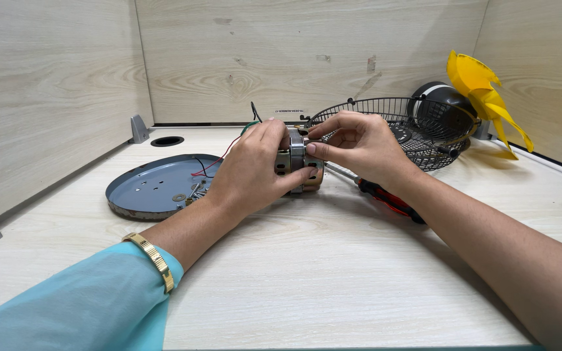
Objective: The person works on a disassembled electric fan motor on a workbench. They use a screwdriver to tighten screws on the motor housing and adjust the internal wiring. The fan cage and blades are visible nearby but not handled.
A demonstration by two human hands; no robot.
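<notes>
The left hand (252,169) wraps tightly around a small fan motor (297,166) held just above the wooden table (333,273). The right hand (352,143) pinches the motor's top edge with closed fingertips. A red-handled screwdriver (385,196) lies beneath the right wrist. Left sits a grey round plate (141,188) holding screws (193,192); behind stand a wire fan guard (424,123) and yellow fan blades (486,97).

Both forearms reach forward, left hand (253,170) and right hand (354,143) curled, fingertips meeting.
</notes>
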